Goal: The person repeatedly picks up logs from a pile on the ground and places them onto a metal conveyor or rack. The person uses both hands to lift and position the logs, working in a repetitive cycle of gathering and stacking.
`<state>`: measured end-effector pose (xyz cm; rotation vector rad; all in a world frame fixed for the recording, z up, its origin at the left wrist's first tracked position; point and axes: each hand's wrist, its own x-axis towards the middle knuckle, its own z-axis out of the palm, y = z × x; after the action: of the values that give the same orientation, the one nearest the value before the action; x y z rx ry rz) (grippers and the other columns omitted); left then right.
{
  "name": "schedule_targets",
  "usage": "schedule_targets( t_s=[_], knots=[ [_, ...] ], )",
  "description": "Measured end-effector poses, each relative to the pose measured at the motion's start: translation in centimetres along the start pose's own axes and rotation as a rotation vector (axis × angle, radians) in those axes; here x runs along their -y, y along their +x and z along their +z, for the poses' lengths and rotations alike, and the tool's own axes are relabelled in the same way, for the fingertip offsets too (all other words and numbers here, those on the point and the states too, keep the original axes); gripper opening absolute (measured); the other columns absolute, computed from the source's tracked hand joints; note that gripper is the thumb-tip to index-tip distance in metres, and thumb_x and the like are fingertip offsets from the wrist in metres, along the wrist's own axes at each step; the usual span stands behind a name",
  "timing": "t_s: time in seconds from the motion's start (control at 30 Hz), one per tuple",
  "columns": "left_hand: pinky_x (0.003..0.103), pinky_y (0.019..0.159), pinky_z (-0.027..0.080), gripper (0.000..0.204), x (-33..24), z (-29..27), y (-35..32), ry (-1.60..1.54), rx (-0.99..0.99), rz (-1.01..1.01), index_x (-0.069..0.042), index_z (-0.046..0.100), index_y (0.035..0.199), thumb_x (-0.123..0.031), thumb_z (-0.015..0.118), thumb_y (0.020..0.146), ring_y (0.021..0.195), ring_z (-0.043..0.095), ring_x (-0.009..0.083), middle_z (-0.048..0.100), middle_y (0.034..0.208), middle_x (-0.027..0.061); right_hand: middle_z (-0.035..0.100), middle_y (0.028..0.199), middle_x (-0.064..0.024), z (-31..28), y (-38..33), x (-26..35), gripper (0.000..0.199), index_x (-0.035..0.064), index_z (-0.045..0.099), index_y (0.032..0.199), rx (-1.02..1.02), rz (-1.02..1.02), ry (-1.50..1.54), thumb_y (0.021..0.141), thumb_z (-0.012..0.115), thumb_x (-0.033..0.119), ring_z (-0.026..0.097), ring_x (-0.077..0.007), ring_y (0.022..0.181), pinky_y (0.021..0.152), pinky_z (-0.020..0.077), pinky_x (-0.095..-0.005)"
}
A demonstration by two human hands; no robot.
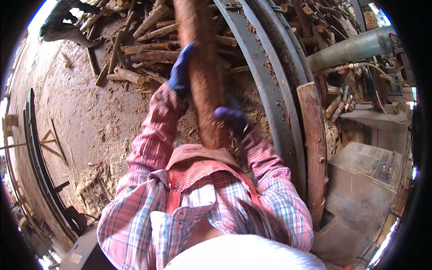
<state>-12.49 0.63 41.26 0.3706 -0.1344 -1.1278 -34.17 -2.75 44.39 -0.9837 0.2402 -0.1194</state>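
A thick brown log [204, 85] stands out in front of me, its near end against my red apron [204, 163] and its far end running out at the top of the view. My left hand [181, 69], in a blue-purple glove, is wrapped along the log's left side well up its length. Lower down on the right side, my right hand [233, 118] in a matching glove grips the log, thumb over the bark. The log and right hand are somewhat blurred. Both hands' fingertips are partly hidden behind the log.
Beside me on the right runs a curved metal conveyor trough [270, 76], with another log [313, 144] lying along it. A control box [364, 166] stands farther right. Logs are piled [153, 49] ahead. Another person [67, 24] is at the far left.
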Motion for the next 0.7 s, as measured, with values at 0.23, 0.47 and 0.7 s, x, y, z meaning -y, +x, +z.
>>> schedule_targets(
  t_s=[0.23,0.47,0.7],
  knots=[
    [0.031,0.098,0.04,0.053,2.4,13.4,-0.2,0.846,0.101,0.327,-0.002,0.048,0.128,-0.027,0.068,0.085,0.111,0.053,0.0169,0.057,0.118,0.0084,0.047,0.134,-0.0153,-14.0,0.2,20.2,0.091,0.0,0.038,0.137,-0.389,-0.398,-0.902,0.064,0.086,0.027,0.049,-0.0231,0.118,0.099,0.0418,-0.0355],
    [0.032,0.093,0.043,0.069,3.9,-10.7,-9.1,1.35,-0.381,-0.06,0.001,0.044,0.13,-0.038,0.072,0.08,0.106,0.055,0.0217,0.058,0.116,0.0138,0.039,0.139,-0.0258,-25.9,-2.9,16.5,0.12,0.0032,0.018,0.146,-0.788,0.441,-1.801,0.056,0.082,0.052,0.042,-0.0362,0.128,0.104,0.0358,-0.0408],
    [0.037,0.053,0.04,0.04,2.6,-35.8,-40.6,1.155,-1.188,-0.301,-0.004,0.064,0.104,-0.038,0.064,0.084,0.06,0.05,0.0204,0.055,0.073,0.0067,0.043,0.136,-0.0244,-31.3,-8.4,16.6,0.112,0.0061,0.024,0.143,-0.79,0.282,-1.849,0.058,0.079,0.054,0.046,-0.0388,0.122,0.101,0.0388,-0.0443]
  ],
)
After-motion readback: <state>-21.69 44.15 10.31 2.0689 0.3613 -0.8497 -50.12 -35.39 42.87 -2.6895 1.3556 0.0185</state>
